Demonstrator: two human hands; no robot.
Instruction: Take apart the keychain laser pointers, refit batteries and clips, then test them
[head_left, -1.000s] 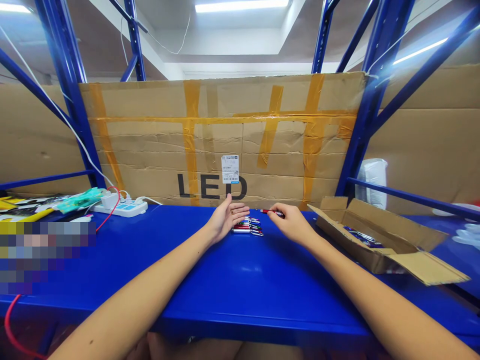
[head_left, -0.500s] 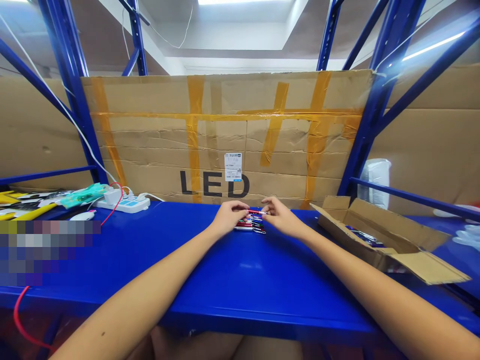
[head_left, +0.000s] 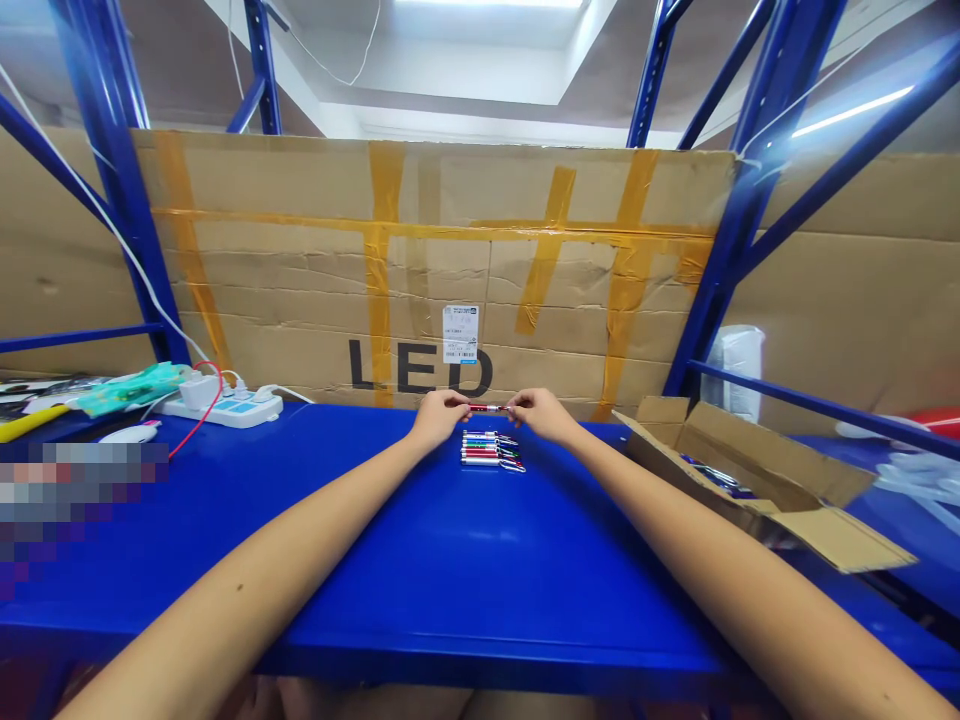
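Note:
A slim red pen-like tube [head_left: 487,407] with silver parts is held level above the back of the blue table. My left hand [head_left: 441,418] is closed, its fingertips pinching the tube's left end. The right end is pinched between the closed fingers of my right hand [head_left: 541,414]. Just below and in front of my hands lies a row of similar tubes [head_left: 484,450] in white, red, green and blue. They lie side by side, with silver carabiner-like clips at their right ends. Their exact kind is too small to tell.
At the right stands an open cardboard box [head_left: 750,450] with more slim tubes [head_left: 720,475] inside. A white power strip [head_left: 232,405] and bagged items [head_left: 127,388] lie at the left. Behind the blue table [head_left: 480,590], a large cardboard sheet [head_left: 315,290] stands between blue posts.
Both hands have lifted the red tube slightly up and back from the row, which now shows fully. The tube sits more level between my fingers. The whole view has shifted a little.

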